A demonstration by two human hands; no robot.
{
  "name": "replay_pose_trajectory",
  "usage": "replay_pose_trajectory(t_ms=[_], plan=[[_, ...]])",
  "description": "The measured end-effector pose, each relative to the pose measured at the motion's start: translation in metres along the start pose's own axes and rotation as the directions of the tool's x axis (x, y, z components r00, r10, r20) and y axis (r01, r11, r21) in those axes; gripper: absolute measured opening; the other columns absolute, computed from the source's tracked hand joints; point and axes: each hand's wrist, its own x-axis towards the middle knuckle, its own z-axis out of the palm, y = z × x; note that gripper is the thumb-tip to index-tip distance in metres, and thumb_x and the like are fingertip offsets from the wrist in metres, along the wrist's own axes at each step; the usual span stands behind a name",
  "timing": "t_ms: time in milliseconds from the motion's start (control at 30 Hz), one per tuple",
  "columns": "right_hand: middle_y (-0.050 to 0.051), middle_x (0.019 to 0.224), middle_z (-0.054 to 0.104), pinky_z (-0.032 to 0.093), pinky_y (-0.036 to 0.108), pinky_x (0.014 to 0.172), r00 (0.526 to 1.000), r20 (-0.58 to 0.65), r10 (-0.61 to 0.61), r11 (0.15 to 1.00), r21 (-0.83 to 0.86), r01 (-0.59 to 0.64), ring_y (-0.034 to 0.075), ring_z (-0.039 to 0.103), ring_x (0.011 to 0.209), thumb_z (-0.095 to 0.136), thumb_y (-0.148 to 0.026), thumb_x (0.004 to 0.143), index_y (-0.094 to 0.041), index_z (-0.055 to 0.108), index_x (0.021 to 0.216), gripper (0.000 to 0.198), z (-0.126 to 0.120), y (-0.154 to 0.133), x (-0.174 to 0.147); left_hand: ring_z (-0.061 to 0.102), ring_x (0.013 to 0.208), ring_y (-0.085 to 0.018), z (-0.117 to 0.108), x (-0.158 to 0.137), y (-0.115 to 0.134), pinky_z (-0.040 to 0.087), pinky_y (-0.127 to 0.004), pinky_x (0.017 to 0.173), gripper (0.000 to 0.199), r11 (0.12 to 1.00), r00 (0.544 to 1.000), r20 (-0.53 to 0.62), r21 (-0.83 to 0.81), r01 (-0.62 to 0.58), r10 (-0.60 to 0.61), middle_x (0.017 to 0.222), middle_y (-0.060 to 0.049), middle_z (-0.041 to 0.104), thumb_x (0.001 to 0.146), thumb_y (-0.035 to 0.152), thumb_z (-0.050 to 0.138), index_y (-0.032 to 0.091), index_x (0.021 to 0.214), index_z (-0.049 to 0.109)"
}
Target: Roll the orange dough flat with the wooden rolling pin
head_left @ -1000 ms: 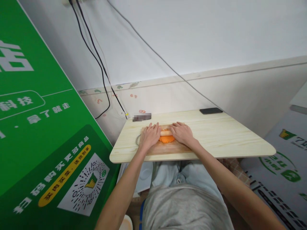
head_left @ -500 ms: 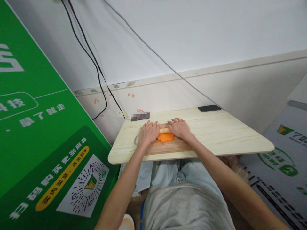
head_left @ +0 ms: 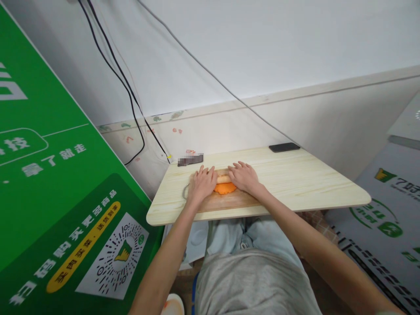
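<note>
Rolling pin (head_left: 223, 179), pale: lies crosswise on a wooden board (head_left: 229, 202), near edge of bench (head_left: 311, 183). 
Left hand (head_left: 204, 183), right hand (head_left: 245, 177): one over each end; grip loose, fingers outstretched, not wrapped; palm contact hidden. 
Orange dough (head_left: 225, 188): flattened on the board, showing on the pin's near side, edge ragged. 
Risks, as judged: uneven pressure could thin one side; tackiness could lift dough with the pin; a hard push might slide the board.

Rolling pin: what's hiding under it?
Orange dough sticks out on the near side of the pin, with the board beneath. The pin hides what lies right under it; the left hand and right hand cover its ends.
</note>
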Motion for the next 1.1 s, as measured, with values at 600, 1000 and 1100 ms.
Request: replay_pose_trajectory(t_ms=[600,1000,1100], plan=[[0.021,0.145,0.069,0.048,0.052,0.107,0.967,0.25,0.056,0.994,0.075,-0.077,0.037,0.062,0.134,0.032,-0.033,0.109,-0.016,0.071,0.139,0.051,-0.008,0.009,0.038,0.054,0.149,-0.03,0.003,0.044,-0.01,0.044,-0.046,0.122,0.055,0.999,0.995,0.097,0.005,0.033,-0.034,0.151,-0.018,0.066,0.108,0.028,0.033,0.016,0.156,0.056],[0.021,0.145,0.071,0.041,0.042,0.12,0.993,-0.008,-0.116,0.992,0.044,0.116,0.031,0.06,0.141,0.024,-0.027,0.113,-0.009,0.07,0.137,0.055,-0.012,-0.006,-0.04,0.049,0.157,-0.029,0.01,-0.043,0.002,0.037,-0.05,0.131,0.056,0.997,0.994,-0.103,-0.054,-0.054,0.049,0.161,-0.016,0.061,0.114,0.036,0.027,0.015,0.157,0.057],[0.023,0.156,0.064,0.033,0.044,0.129,0.994,-0.072,-0.084,0.991,0.096,0.091,0.03,0.055,0.149,0.024,-0.031,0.113,-0.004,0.061,0.152,0.06,-0.008,-0.009,-0.054,0.044,0.161,-0.029,0.014,-0.053,0.006,0.036,-0.051,0.133,0.053,0.997,0.989,-0.149,-0.077,-0.025,0.014,0.166,-0.013,0.056,0.114,0.037,0.031,0.02,0.156,0.059]])
